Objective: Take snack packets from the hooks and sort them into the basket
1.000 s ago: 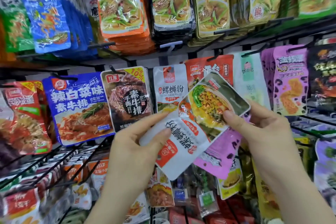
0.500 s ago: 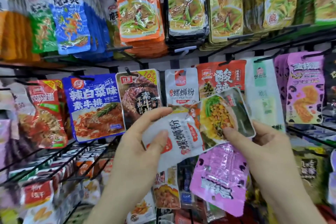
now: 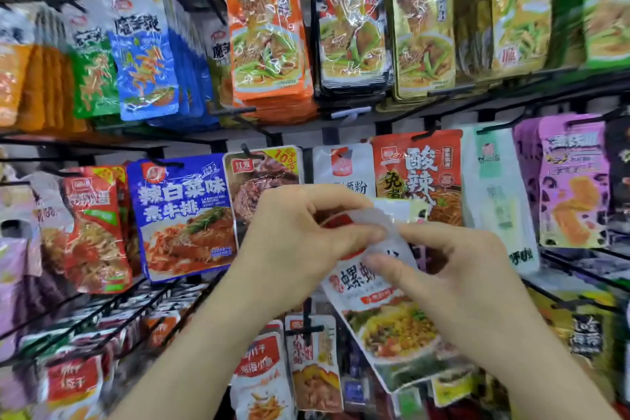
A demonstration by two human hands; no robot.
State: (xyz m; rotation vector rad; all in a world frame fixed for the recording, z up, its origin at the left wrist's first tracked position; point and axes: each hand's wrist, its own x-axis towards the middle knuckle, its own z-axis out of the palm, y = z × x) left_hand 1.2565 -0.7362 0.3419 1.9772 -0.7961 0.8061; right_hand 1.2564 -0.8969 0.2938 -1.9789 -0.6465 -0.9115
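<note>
Both hands, left hand [image 3: 300, 242] and right hand [image 3: 467, 286], pinch the white snail-noodle packet's [image 3: 385, 314] blurred top; its long axis hangs tilted down-right.

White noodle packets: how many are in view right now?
2. The held packet hangs pinched between left hand and right hand; the hooked packet hangs just above them. More may hide behind it or the hands.

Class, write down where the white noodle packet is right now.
In the head view the white packet hangs centre-right, pinched at its top between the left hand and right hand, just below the hanging red packet.
</note>
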